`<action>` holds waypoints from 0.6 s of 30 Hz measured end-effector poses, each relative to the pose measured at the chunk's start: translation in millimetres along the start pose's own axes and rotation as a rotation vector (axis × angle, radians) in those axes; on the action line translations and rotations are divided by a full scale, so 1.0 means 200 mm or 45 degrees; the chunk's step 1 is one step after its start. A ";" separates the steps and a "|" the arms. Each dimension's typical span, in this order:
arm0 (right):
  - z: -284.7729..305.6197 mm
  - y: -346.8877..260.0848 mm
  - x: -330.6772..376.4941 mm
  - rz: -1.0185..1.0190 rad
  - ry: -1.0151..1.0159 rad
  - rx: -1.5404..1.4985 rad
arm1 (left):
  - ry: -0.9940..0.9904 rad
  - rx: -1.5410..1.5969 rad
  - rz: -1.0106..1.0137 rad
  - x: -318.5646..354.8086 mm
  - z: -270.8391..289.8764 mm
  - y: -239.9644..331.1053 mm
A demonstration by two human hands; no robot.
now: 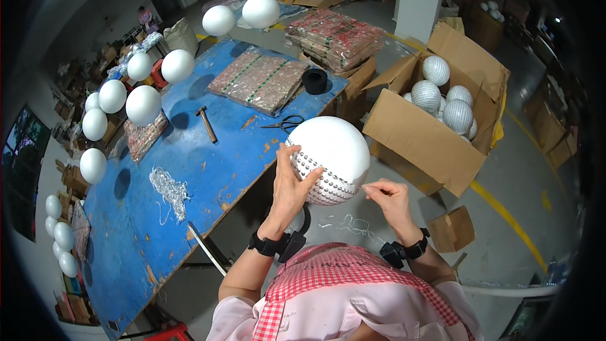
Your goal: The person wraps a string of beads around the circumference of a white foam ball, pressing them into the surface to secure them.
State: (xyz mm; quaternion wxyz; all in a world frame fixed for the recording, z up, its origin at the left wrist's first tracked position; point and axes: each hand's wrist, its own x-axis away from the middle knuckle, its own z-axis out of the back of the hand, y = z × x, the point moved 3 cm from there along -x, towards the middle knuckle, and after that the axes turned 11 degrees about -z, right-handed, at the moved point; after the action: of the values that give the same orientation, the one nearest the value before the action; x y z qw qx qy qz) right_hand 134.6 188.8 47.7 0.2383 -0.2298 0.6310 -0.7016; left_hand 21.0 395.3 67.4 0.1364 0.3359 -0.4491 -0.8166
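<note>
In front of me is a large white ball, its lower part ringed with rows of silver beads and its upper part plain white. My left hand grips the ball's left side, thumb pressing on the bead rows and fingers resting higher up. At the right edge of the ball, my right hand pinches the end of a bead strand between thumb and fingertips. Below the ball a loose thin strand trails toward my right wrist. Whatever supports the ball underneath is mostly hidden.
On the blue table lie a hammer, scissors, a black tape roll, silver bead strands and a wrapped pack. White balls stand along its far side. At right, a cardboard box holds beaded balls.
</note>
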 end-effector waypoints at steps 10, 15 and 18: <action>-0.04 0.05 0.00 -0.057 0.080 0.028 | -0.004 -0.428 -0.323 0.02 0.02 0.09; -0.04 0.10 -0.01 -0.146 -0.021 -0.022 | -0.020 -0.444 -0.327 0.01 0.01 0.05; -0.04 0.09 0.00 -0.159 -0.047 -0.076 | -0.060 -0.480 -0.316 0.01 0.00 0.07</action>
State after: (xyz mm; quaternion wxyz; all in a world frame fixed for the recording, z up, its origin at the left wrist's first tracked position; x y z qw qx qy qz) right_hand 129.7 193.4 28.8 0.1986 -0.2888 0.6316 -0.6915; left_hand 18.5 387.5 77.7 0.0847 0.3379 -0.2467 -0.9043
